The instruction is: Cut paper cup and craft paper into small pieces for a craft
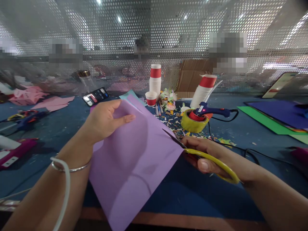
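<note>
A large sheet of purple paper hangs tilted over the front of the table. My left hand pinches its upper left part between thumb and fingers, and the sheet bows there. My right hand grips a pair of scissors with yellow handles. Their dark blades lie at the sheet's right edge, near its right corner; whether they are closed on the paper I cannot tell. Part of the handle loops is hidden by my fingers. Behind the purple sheet shows a light blue paper.
Stacked paper cups stand at the back, with another cup stack to the right. A glue gun rests on a yellow tape roll, its cord trailing right. Paper scraps, a phone, coloured sheets and pink paper lie around.
</note>
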`<control>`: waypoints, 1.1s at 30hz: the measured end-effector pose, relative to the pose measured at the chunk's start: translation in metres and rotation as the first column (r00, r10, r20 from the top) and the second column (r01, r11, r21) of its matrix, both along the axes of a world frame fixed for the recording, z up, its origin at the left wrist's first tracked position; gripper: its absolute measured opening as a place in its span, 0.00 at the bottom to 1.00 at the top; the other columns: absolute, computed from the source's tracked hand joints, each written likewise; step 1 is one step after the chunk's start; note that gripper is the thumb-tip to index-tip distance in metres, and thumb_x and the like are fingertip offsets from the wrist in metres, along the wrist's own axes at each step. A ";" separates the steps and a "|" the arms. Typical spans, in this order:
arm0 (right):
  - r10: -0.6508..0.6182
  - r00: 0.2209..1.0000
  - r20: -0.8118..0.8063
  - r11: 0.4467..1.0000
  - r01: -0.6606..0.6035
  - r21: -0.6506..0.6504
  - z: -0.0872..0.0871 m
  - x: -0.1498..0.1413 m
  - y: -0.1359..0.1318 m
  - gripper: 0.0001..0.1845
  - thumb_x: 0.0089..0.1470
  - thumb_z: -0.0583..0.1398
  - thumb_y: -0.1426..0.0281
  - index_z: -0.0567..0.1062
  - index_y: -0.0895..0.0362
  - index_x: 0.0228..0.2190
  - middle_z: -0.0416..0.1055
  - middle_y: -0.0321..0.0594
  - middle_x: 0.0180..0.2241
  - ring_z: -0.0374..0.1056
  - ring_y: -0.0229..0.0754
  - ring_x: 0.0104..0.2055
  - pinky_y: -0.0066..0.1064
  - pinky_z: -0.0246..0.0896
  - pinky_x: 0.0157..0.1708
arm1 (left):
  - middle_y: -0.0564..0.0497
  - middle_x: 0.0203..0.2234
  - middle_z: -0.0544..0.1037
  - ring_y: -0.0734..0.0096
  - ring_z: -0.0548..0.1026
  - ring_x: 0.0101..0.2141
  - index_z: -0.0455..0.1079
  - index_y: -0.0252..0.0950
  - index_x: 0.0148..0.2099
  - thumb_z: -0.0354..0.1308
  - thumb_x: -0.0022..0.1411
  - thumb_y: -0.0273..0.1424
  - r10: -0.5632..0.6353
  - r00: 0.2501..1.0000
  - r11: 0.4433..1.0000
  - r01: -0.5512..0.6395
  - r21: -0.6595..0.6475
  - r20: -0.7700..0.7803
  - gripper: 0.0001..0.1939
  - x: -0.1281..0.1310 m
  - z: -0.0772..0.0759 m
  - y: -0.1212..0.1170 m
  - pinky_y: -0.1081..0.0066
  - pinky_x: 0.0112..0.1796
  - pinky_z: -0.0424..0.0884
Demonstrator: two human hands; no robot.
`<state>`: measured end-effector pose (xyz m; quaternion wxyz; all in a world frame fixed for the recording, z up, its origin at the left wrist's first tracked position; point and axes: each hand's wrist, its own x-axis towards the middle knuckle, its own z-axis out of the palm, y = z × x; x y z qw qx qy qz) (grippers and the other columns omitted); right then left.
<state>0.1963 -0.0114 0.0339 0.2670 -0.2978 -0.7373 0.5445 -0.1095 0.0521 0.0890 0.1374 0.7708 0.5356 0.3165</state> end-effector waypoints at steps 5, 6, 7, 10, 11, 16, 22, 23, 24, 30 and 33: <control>0.029 0.999 0.022 0.999 -0.028 -0.033 -0.001 0.000 0.000 0.27 0.56 0.58 0.44 0.70 0.56 0.40 0.64 0.40 0.36 0.59 0.39 0.36 0.29 0.58 0.33 | 0.59 0.20 0.54 0.76 0.54 0.24 0.53 0.38 0.24 0.63 0.54 0.42 0.067 0.994 0.997 -0.062 0.051 -0.084 0.23 0.000 0.001 0.000 0.71 0.25 0.51; 0.031 0.999 0.022 0.999 -0.030 -0.025 -0.001 0.000 0.000 0.28 0.56 0.58 0.44 0.70 0.56 0.40 0.64 0.40 0.36 0.60 0.39 0.36 0.29 0.59 0.34 | 0.59 0.20 0.53 0.76 0.53 0.23 0.52 0.38 0.23 0.64 0.53 0.42 0.067 0.994 0.995 -0.061 0.074 -0.083 0.24 0.000 0.000 0.001 0.71 0.25 0.51; 0.028 0.999 0.017 0.999 -0.028 -0.015 -0.001 -0.001 0.000 0.28 0.55 0.58 0.44 0.70 0.57 0.39 0.64 0.40 0.36 0.60 0.40 0.37 0.29 0.60 0.35 | 0.59 0.20 0.52 0.77 0.52 0.23 0.51 0.38 0.23 0.64 0.52 0.42 0.064 0.995 0.994 -0.057 0.091 -0.079 0.24 0.000 -0.002 0.002 0.71 0.24 0.50; 0.027 1.000 0.013 0.999 -0.027 -0.033 -0.002 -0.002 0.001 0.29 0.55 0.58 0.43 0.70 0.57 0.38 0.63 0.40 0.34 0.59 0.38 0.33 0.27 0.60 0.30 | 0.59 0.20 0.53 0.77 0.53 0.23 0.52 0.38 0.23 0.63 0.51 0.44 0.044 0.996 0.993 -0.036 0.111 -0.077 0.23 -0.001 -0.006 0.005 0.72 0.23 0.50; 0.031 0.999 0.017 0.998 -0.030 -0.059 -0.002 -0.002 0.001 0.29 0.55 0.58 0.43 0.69 0.57 0.38 0.62 0.38 0.33 0.57 0.36 0.30 0.25 0.58 0.26 | 0.59 0.20 0.52 0.77 0.52 0.22 0.52 0.38 0.23 0.63 0.51 0.44 0.044 0.996 0.992 -0.035 0.121 -0.080 0.23 -0.002 -0.007 0.006 0.72 0.23 0.50; -0.001 1.000 0.003 0.991 0.001 -0.131 -0.004 -0.005 -0.001 0.27 0.57 0.57 0.45 0.68 0.57 0.38 0.56 0.32 0.28 0.50 0.30 0.22 0.21 0.47 0.16 | 0.59 0.20 0.53 0.78 0.53 0.22 0.52 0.38 0.23 0.63 0.51 0.45 0.052 0.995 0.988 -0.040 0.152 -0.080 0.24 -0.003 -0.006 0.005 0.73 0.22 0.51; -0.069 0.998 -0.012 0.984 0.066 -0.167 -0.008 -0.007 -0.002 0.25 0.57 0.59 0.48 0.68 0.58 0.36 0.57 0.31 0.27 0.49 0.26 0.18 0.22 0.43 0.15 | 0.59 0.20 0.47 0.79 0.47 0.21 0.47 0.39 0.23 0.65 0.50 0.43 0.016 1.000 0.983 -0.011 0.183 -0.024 0.27 -0.003 -0.006 0.006 0.73 0.20 0.46; -0.080 0.997 -0.011 0.981 0.077 -0.180 -0.009 -0.007 -0.003 0.25 0.57 0.60 0.48 0.68 0.58 0.36 0.57 0.31 0.27 0.49 0.26 0.18 0.22 0.42 0.14 | 0.59 0.20 0.47 0.79 0.47 0.20 0.46 0.39 0.23 0.65 0.50 0.43 0.016 1.000 0.983 -0.012 0.185 -0.021 0.28 -0.004 -0.006 0.007 0.72 0.20 0.45; -0.088 0.996 -0.009 0.977 0.085 -0.196 -0.010 -0.007 -0.003 0.25 0.56 0.60 0.48 0.68 0.58 0.36 0.57 0.30 0.26 0.49 0.25 0.17 0.21 0.41 0.14 | 0.59 0.20 0.47 0.79 0.47 0.21 0.45 0.39 0.23 0.65 0.50 0.43 0.015 1.000 0.983 -0.011 0.183 -0.022 0.28 -0.004 -0.006 0.007 0.72 0.20 0.45; -0.125 0.991 0.040 0.961 0.132 -0.242 -0.014 -0.006 -0.003 0.25 0.54 0.62 0.47 0.67 0.57 0.31 0.55 0.28 0.23 0.46 0.24 0.15 0.20 0.41 0.11 | 0.58 0.21 0.46 0.78 0.46 0.22 0.44 0.39 0.24 0.66 0.52 0.43 -0.020 1.000 0.981 0.023 0.195 -0.015 0.30 -0.007 -0.008 0.008 0.72 0.20 0.44; -0.121 0.990 0.070 0.969 0.133 -0.206 -0.014 -0.005 -0.002 0.24 0.54 0.62 0.48 0.66 0.57 0.29 0.54 0.27 0.22 0.47 0.25 0.15 0.19 0.42 0.11 | 0.58 0.21 0.46 0.78 0.45 0.22 0.44 0.39 0.24 0.67 0.52 0.42 -0.050 0.999 0.981 0.048 0.188 0.007 0.30 -0.008 -0.009 0.009 0.72 0.21 0.44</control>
